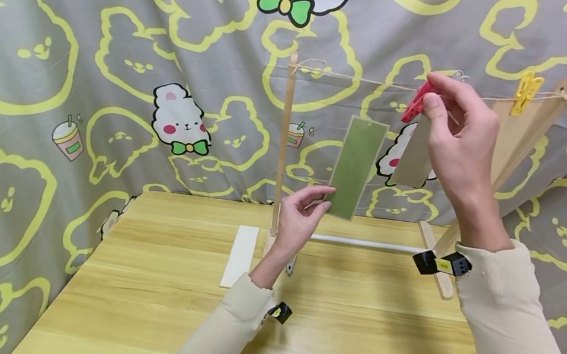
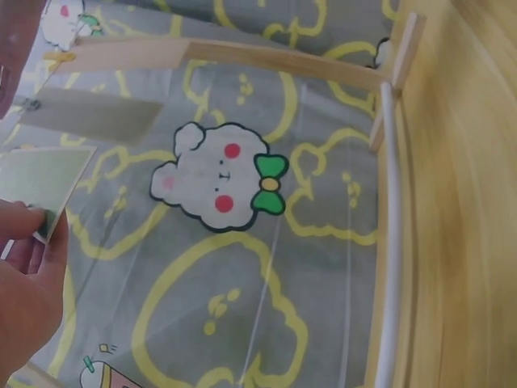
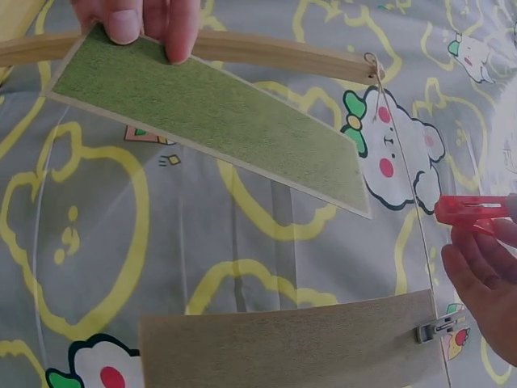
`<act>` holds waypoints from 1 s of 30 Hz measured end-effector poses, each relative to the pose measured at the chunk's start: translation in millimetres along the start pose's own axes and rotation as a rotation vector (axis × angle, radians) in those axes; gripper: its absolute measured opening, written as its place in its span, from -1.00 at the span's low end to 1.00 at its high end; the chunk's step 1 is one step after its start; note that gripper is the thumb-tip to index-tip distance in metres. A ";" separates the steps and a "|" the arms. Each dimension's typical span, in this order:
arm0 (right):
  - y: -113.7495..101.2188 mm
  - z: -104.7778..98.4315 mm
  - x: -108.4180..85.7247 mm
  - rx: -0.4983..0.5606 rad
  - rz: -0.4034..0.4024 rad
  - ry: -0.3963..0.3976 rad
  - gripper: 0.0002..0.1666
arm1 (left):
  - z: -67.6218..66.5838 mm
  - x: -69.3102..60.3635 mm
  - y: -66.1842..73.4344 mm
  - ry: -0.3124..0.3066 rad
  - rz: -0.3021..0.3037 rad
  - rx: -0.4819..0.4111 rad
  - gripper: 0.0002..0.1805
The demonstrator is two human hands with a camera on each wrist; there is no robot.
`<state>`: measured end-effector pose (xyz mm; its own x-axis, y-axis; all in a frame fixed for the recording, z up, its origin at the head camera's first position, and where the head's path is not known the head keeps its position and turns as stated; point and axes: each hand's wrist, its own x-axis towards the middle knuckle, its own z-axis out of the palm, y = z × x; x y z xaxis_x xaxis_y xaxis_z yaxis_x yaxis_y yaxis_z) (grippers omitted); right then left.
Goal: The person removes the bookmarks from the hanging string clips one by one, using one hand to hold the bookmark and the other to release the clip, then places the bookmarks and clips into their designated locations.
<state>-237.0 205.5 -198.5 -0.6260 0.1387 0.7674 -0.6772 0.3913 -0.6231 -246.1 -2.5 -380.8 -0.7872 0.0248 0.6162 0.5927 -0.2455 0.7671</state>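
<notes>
My left hand (image 1: 301, 218) pinches a green rectangular card (image 1: 357, 169) with a pale border by its lower left edge; the card hangs tilted below the string. Up at the string (image 3: 409, 182), my right hand (image 1: 463, 135) pinches a red clothespin (image 1: 416, 102) between thumb and fingers. In the right wrist view the red clothespin (image 3: 472, 208) is beside the string, apart from the green card (image 3: 218, 121). A grey-brown card (image 3: 291, 343) hangs from the string by a metal clip (image 3: 440, 326), partly behind my right hand in the head view.
A yellow clothespin (image 1: 527, 94) is on the string near the right wooden post (image 1: 527, 137). The left post (image 1: 283, 147) holds the string's other end. A white strip (image 1: 239, 256) lies on the wooden table (image 1: 154, 297), and a white rod (image 1: 366, 243) runs across behind.
</notes>
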 end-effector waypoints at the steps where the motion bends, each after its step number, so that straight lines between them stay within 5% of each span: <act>1: 0.4 0.1 -1.6 0.014 0.001 0.002 -0.64 | -0.9 -1.4 -0.1 0.002 -0.001 0.002 -0.72; 30: 36.8 0.9 -64.7 0.226 0.070 0.024 -0.59 | -38.5 -31.9 4.4 0.039 -0.033 0.050 -0.73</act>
<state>-221.9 210.1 -271.2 -0.6669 0.1811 0.7228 -0.7034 0.1670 -0.6909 -225.0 -41.6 -403.9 -0.8116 -0.0057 0.5842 0.5737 -0.1963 0.7952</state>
